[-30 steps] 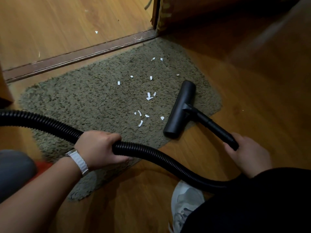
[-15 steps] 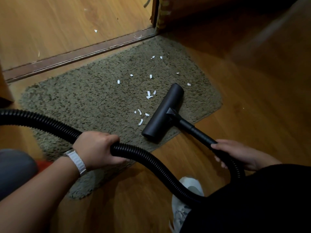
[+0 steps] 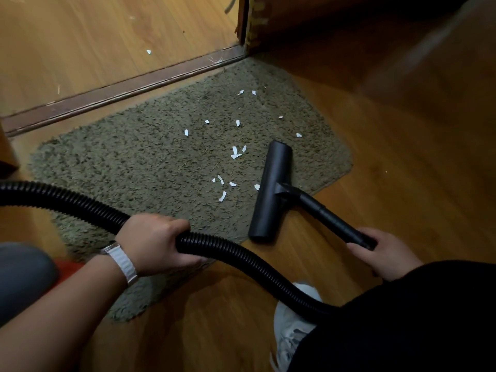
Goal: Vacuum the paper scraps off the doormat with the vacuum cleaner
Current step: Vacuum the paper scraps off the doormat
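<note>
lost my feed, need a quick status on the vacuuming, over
Left hand grips hose, right hand grips wand. Nozzle down at right edge of doormat, paper scraps unvacuumed just left of it. Nothing between nozzle and scraps.

Doormat (image 3: 134, 167) on wooden floor (image 3: 402, 162)

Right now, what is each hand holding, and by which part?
The left hand grips the ribbed black hose partway along its length; the right hand grips the vacuum's rigid wand near its rear end.
</note>
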Demonstrator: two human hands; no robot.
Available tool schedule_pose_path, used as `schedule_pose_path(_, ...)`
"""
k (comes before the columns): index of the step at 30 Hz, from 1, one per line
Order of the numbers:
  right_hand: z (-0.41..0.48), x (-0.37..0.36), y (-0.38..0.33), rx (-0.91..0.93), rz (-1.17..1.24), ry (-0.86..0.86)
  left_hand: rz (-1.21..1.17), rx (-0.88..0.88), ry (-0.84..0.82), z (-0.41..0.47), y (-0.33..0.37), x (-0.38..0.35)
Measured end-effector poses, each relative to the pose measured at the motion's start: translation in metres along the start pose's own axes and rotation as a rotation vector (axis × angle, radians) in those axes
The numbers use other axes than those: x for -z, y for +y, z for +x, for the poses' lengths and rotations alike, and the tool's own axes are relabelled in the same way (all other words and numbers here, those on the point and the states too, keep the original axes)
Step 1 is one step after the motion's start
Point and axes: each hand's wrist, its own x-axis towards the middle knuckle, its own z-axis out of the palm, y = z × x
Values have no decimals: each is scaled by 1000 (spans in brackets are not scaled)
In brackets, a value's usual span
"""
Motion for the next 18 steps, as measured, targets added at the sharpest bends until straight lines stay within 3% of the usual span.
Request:
schedule_pose_path(13,8,-7,-28,198,-197,88,-9,-9,11,-2,3,1)
schedule_pose_path(18,8,-9,-32,206,-159,85,2,8,-18,0,1,1)
